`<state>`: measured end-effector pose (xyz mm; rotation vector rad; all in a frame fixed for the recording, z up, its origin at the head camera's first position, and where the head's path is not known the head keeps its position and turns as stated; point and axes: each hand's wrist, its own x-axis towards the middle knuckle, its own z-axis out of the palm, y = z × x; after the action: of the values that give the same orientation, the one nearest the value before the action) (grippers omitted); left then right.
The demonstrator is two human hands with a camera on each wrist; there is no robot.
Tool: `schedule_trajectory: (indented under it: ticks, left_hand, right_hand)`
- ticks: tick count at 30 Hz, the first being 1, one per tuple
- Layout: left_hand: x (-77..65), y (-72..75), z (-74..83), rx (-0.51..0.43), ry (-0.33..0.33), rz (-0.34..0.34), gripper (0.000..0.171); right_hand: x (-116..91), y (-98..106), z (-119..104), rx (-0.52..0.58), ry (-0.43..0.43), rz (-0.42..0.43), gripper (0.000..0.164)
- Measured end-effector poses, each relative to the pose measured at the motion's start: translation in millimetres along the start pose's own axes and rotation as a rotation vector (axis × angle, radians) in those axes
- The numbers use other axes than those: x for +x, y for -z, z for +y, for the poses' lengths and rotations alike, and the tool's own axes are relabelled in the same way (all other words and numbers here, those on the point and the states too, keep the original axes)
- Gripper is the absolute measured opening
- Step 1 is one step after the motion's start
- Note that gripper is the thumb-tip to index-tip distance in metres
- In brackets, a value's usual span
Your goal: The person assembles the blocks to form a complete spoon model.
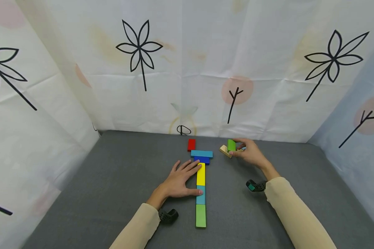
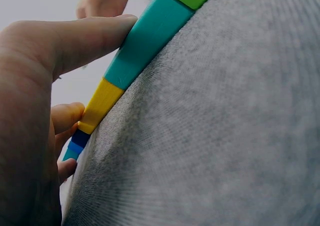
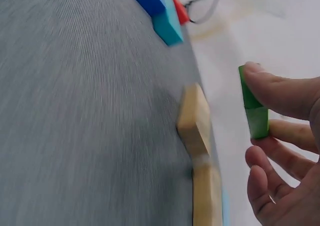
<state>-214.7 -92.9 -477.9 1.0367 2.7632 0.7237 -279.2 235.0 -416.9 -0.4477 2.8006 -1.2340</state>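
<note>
A green block (image 1: 231, 145) is pinched between the thumb and fingers of my right hand (image 1: 251, 152), raised off the table in the right wrist view. Below it lie plain wooden blocks (image 3: 194, 117). My left hand (image 1: 178, 181) is spread out along a straight row of blocks, its thumb on the teal block (image 2: 150, 38) and its fingertips at the yellow block (image 1: 201, 178) and the dark blue block (image 1: 206, 161). A light green block (image 1: 201, 216) forms the near end of this row. Crosswise at the far end are the dark blue block and a light blue block (image 1: 202, 154).
A red block (image 1: 191, 144) lies just beyond the light blue one, to its left. The grey table (image 1: 127, 180) ends at a white patterned cloth (image 1: 162, 103) hanging behind and at the sides. Part of a pale blue piece (image 3: 226, 206) shows behind the wooden blocks.
</note>
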Motion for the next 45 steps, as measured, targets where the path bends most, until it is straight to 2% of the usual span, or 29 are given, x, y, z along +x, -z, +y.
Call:
schedule_trajectory:
  ticks: [8,15,22,33,45]
  left_hand:
    - [-0.2,0.3,0.3,0.001,0.017,-0.002,0.095]
    - [-0.5,1.5,1.1,0.000,0.025,-0.005,0.095]
    - [-0.1,1.5,0.7,0.003,0.026,-0.006,0.094]
    - [0.6,1.2,0.4,0.005,0.027,-0.009,0.094]
    - [0.9,0.1,-0.9,0.000,0.014,-0.004,0.094]
  right_hand:
    - [45.6,-30.9,-17.4,-0.069,0.000,-0.101,0.064]
    - [65.9,-42.6,-22.6,-0.154,-0.073,-0.168,0.065]
    - [71.6,-45.4,-21.9,-0.191,-0.095,-0.193,0.064]
    - [70.8,-44.5,-21.0,-0.206,-0.068,-0.195,0.060]
    - [66.2,-42.1,-20.0,-0.162,-0.066,-0.182,0.059]
